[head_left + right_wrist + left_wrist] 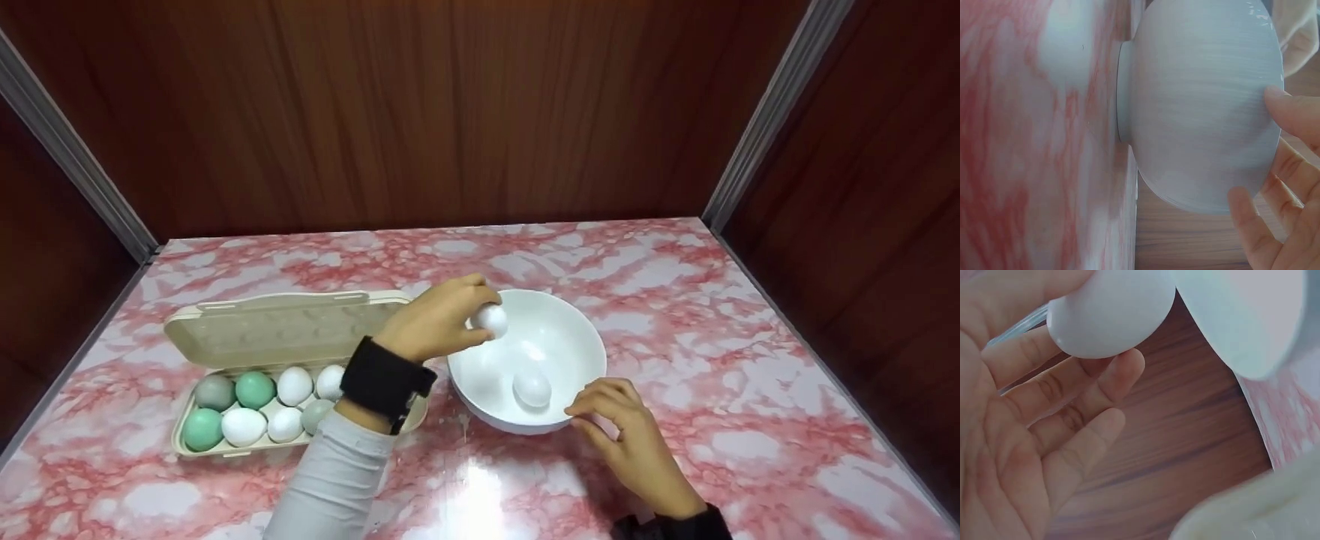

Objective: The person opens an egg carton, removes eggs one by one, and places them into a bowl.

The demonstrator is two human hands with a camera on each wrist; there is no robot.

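My left hand (442,319) pinches a white egg (491,320) between thumb and fingers, above the left side of a white bowl (574,337). In the left wrist view the egg (1112,315) sits at the thumb and fingertips, the lower fingers loosely bent. Inside the bowl lies another white egg (532,388). The right hand (626,439) holds the bowl's near right rim; in the right wrist view its thumb presses the outer wall of the bowl (1202,107) and other fingers reach behind the rim.
Left of the bowl stands an open egg carton (180,439) with its lid (270,330) raised, holding several white, green and grey eggs. My left forearm hides its right end. Wooden panels (375,112) enclose the pink marbled table (750,442) behind and at the sides.
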